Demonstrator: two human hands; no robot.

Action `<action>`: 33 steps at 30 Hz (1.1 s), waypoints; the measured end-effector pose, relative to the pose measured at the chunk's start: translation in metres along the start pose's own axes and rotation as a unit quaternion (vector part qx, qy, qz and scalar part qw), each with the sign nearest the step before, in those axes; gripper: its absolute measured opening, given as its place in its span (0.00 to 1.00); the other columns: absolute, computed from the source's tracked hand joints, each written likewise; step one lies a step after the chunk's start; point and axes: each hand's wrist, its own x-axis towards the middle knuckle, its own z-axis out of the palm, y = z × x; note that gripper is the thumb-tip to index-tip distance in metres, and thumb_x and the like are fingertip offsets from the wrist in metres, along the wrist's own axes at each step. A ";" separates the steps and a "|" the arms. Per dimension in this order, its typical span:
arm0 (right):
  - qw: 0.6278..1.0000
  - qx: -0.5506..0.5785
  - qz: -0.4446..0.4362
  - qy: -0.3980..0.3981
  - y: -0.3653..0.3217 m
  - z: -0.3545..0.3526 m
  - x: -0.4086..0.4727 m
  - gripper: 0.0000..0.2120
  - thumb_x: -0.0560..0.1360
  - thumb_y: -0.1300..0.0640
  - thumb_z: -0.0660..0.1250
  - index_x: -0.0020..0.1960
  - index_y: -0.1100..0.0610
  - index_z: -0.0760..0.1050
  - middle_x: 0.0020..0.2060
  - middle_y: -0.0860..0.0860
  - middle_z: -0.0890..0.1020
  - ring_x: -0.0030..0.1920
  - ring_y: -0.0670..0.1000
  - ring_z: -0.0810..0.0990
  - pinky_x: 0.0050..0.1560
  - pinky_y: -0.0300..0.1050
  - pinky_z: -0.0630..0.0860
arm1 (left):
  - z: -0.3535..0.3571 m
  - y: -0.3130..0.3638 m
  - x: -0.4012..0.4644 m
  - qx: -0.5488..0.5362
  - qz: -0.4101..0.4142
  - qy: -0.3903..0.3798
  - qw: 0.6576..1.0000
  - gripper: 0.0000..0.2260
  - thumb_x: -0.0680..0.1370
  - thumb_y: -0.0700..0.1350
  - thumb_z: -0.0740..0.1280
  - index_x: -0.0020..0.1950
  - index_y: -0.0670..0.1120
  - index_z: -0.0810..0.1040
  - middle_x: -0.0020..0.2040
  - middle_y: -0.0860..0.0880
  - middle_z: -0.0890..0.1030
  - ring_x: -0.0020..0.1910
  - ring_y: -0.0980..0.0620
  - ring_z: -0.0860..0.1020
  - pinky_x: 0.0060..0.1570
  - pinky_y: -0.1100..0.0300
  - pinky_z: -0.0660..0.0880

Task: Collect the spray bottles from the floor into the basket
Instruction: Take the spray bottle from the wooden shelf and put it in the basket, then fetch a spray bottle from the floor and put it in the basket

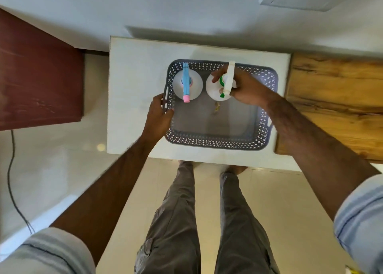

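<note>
Left hand (158, 113) is gripping the grey lattice basket (219, 144) by its side handle, steadying it. Just right of that grip, the blue-topped spray bottle (187, 82) is standing inside. Right hand (246, 89) is clasping the green-and-white spray bottle (224, 85) at its neck; best seated upright before letting go.

A home room: tiled floor (269, 211), white table (134, 87), wooden furniture (335, 99)

You look down on a scene with no readable text: the two spray bottles (187, 84) (219, 87) show plain white shoulders with no label, brand or number facing you, and the perforated basket (217, 144) and white desk (132, 91) carry no lettering or signs you could make out.
</note>
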 end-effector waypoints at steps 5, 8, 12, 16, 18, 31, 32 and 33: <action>0.999 0.015 0.008 0.037 0.000 0.010 -0.003 0.19 0.72 0.71 0.69 0.60 0.57 0.76 0.65 0.56 0.78 0.68 0.53 0.74 0.64 0.36 0.71 | -0.009 -0.002 0.006 0.049 0.027 -0.044 0.997 0.21 0.81 0.45 0.65 0.73 0.46 0.64 0.69 0.46 0.72 0.66 0.47 0.73 0.66 0.48 0.74; 0.998 0.021 -0.005 0.055 0.002 0.017 -0.002 0.19 0.71 0.72 0.69 0.59 0.59 0.77 0.63 0.58 0.79 0.67 0.55 0.76 0.68 0.48 0.72 | -0.014 -0.004 0.011 0.073 0.027 -0.075 0.994 0.23 0.81 0.46 0.66 0.74 0.45 0.63 0.70 0.45 0.71 0.68 0.46 0.73 0.67 0.46 0.74; 0.997 0.011 0.000 0.075 0.010 0.023 -0.005 0.22 0.70 0.76 0.67 0.62 0.62 0.74 0.56 0.47 0.78 0.57 0.42 0.76 0.62 0.34 0.70 | -0.016 -0.008 0.015 0.099 0.044 -0.096 0.989 0.28 0.80 0.48 0.68 0.76 0.45 0.61 0.73 0.45 0.67 0.70 0.46 0.71 0.68 0.44 0.73; 0.991 0.014 0.000 0.135 0.016 0.026 -0.025 0.34 0.68 0.74 0.71 0.72 0.65 0.64 0.65 0.53 0.73 0.65 0.48 0.71 0.67 0.37 0.65 | -0.016 -0.013 -0.006 0.267 0.174 0.041 0.947 0.26 0.78 0.47 0.68 0.74 0.43 0.63 0.72 0.43 0.68 0.71 0.43 0.68 0.68 0.42 0.69; 0.982 0.014 0.015 0.190 0.019 0.034 -0.050 0.39 0.67 0.71 0.73 0.74 0.63 0.62 0.72 0.55 0.68 0.72 0.49 0.65 0.73 0.36 0.59 | -0.015 -0.014 -0.028 0.358 0.273 0.077 0.890 0.21 0.77 0.45 0.67 0.69 0.44 0.68 0.68 0.43 0.72 0.66 0.42 0.71 0.63 0.44 0.71; 0.860 -0.189 0.277 0.384 -0.012 0.243 -0.430 0.42 0.79 0.36 0.57 0.80 0.57 0.44 0.81 0.56 0.48 0.80 0.57 0.45 0.79 0.62 0.46 | 0.085 -0.011 -0.263 0.600 0.576 -0.192 0.521 0.35 0.80 0.65 0.45 0.81 0.46 0.50 0.82 0.42 0.49 0.81 0.38 0.47 0.78 0.37 0.45; 0.847 -0.198 0.300 0.392 -0.019 0.262 -0.468 0.42 0.79 0.35 0.54 0.80 0.57 0.43 0.81 0.56 0.47 0.80 0.57 0.44 0.79 0.63 0.45 | 0.097 -0.012 -0.296 0.598 0.591 -0.203 0.502 0.35 0.80 0.66 0.45 0.82 0.47 0.49 0.82 0.43 0.47 0.81 0.39 0.46 0.78 0.37 0.44; 0.839 -0.201 0.319 0.393 -0.023 0.278 -0.499 0.42 0.79 0.34 0.53 0.80 0.57 0.42 0.81 0.56 0.46 0.81 0.56 0.44 0.78 0.63 0.44 | 0.107 -0.012 -0.324 0.592 0.601 -0.215 0.492 0.36 0.80 0.67 0.45 0.82 0.47 0.48 0.82 0.43 0.47 0.81 0.40 0.45 0.78 0.37 0.44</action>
